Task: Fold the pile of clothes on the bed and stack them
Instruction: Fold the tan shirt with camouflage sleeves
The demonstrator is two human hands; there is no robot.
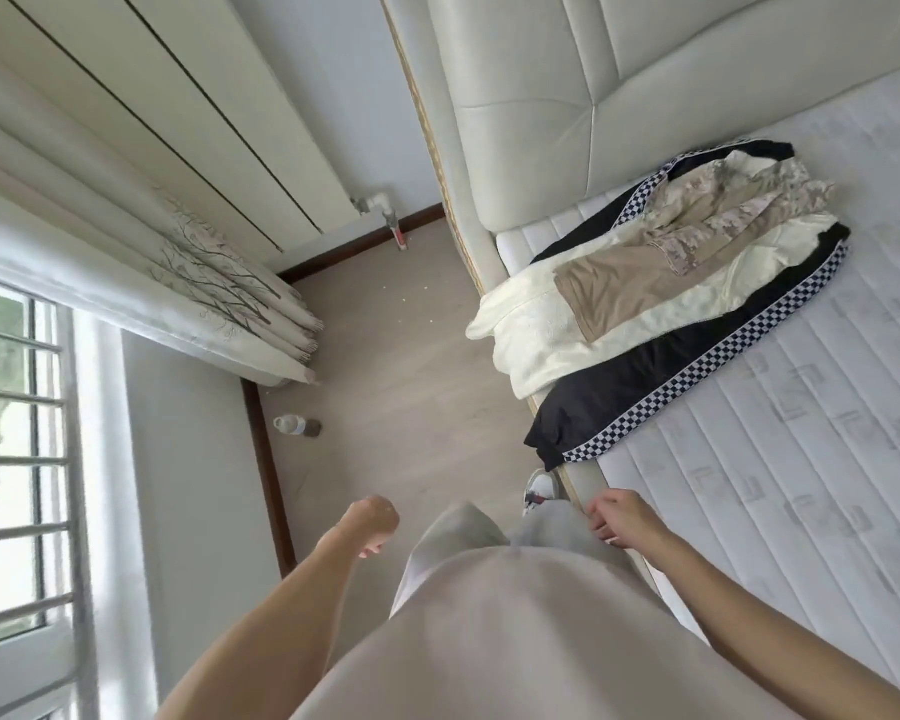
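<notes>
**Hands idle beside the bed**

Left hand [372, 522] and right hand [622, 519] hang low, fingers loosely curled, holding nothing. The right hangs at the edge of the bed [801, 407]. Farther off, the clothes [645, 304] lie stacked on the mattress near the headboard [645, 96].

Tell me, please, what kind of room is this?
Most likely a bedroom in a home. A bare quilted mattress lies against a padded headboard, clothes are laid on the mattress, and a curtain hangs beside a barred window.
</notes>
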